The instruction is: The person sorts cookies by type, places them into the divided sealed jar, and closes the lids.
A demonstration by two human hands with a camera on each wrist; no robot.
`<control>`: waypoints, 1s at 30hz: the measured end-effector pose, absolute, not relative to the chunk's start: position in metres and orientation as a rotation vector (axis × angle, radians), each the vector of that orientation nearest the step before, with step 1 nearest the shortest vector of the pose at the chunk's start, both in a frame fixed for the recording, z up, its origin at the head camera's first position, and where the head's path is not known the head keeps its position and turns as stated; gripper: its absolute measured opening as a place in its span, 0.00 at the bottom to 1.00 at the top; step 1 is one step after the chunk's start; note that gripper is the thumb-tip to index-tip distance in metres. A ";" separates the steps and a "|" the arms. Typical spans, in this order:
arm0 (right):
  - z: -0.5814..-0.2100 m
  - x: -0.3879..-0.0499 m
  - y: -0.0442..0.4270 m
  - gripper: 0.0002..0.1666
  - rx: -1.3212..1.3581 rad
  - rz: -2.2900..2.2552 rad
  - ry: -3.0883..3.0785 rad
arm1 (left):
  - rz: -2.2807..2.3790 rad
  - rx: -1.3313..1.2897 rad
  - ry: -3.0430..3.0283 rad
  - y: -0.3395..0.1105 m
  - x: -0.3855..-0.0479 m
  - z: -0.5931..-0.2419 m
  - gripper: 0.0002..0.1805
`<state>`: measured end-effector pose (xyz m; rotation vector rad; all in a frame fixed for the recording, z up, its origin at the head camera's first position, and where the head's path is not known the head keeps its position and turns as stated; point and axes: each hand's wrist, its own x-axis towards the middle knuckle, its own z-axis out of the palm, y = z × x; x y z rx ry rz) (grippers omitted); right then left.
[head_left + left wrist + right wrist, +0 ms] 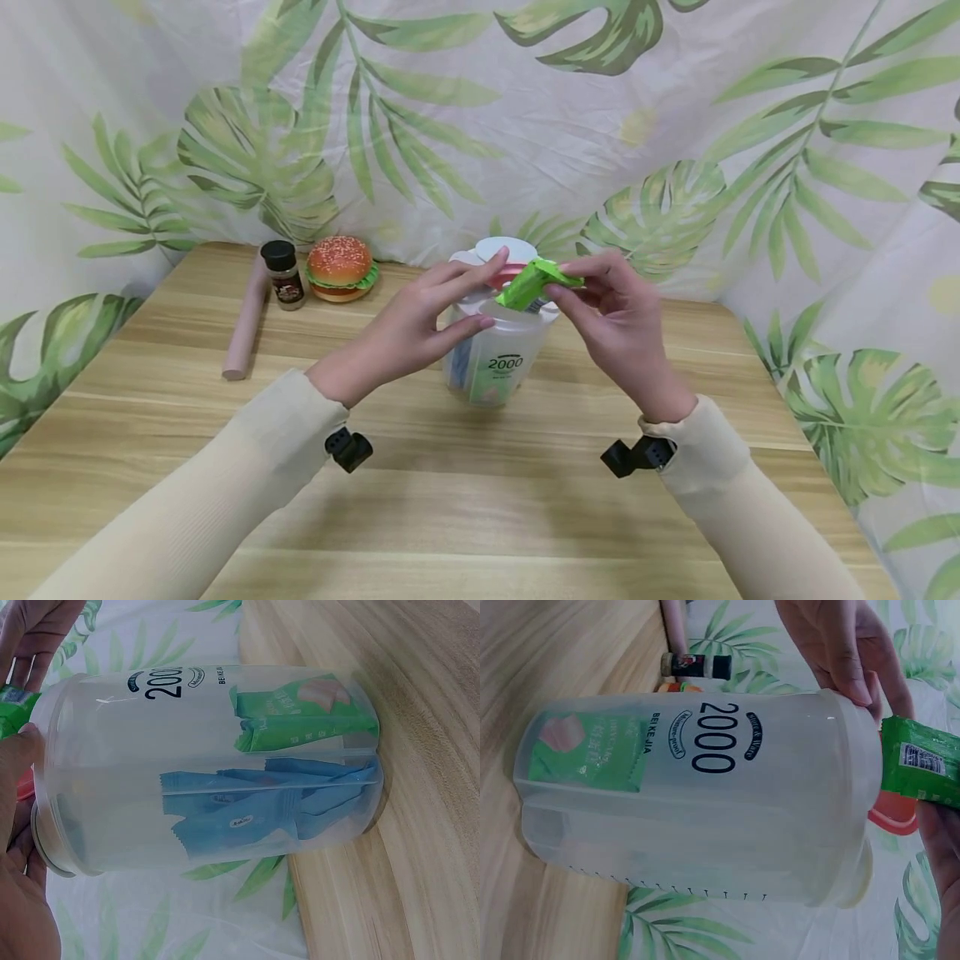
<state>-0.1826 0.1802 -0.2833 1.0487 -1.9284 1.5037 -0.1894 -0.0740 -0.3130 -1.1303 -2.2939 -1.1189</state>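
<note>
A translucent storage canister [528, 337] printed "2000" stands on the table before me, its top open at the front. Above this opening my right hand [618, 304] pinches a green snack packet [523, 287] between thumb and fingers, its lower end at the rim. My left hand [420, 317] reaches over the canister's top with fingers fairly straight, the thumb touching the front rim. Through the wall, the left wrist view shows several blue packets [240, 817] in one compartment and a green packet [307, 716] in another. A red part [894, 814] shows beside the rim.
At the back left of the wooden table [420, 517] lie a pinkish cylindrical rod [246, 325], a black-capped seasoning jar [284, 279] and a toy hamburger [341, 267]. A white round lid [504, 247] tops the canister's rear. Leaf-printed cloth [555, 133] hangs behind.
</note>
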 end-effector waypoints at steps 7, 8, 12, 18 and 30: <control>-0.290 -0.186 0.175 0.13 1.098 1.358 -2.033 | -1.116 -1.136 -2.278 -0.075 -0.190 -0.315 0.41; -0.291 -0.186 0.175 0.12 1.105 1.339 -2.057 | -1.118 -1.133 -2.278 -0.075 -0.190 -0.315 0.41; -0.293 -0.186 0.175 0.12 1.121 1.291 -2.133 | -1.122 -1.129 -2.276 -0.075 -0.190 -0.315 0.41; -0.293 -0.187 0.176 0.11 1.138 1.209 -2.183 | -1.113 -1.127 -2.267 -0.076 -0.189 -0.314 0.40; -0.295 -0.183 0.181 0.05 1.188 0.918 -2.361 | -1.103 -1.125 -2.265 -0.074 -0.191 -0.315 0.40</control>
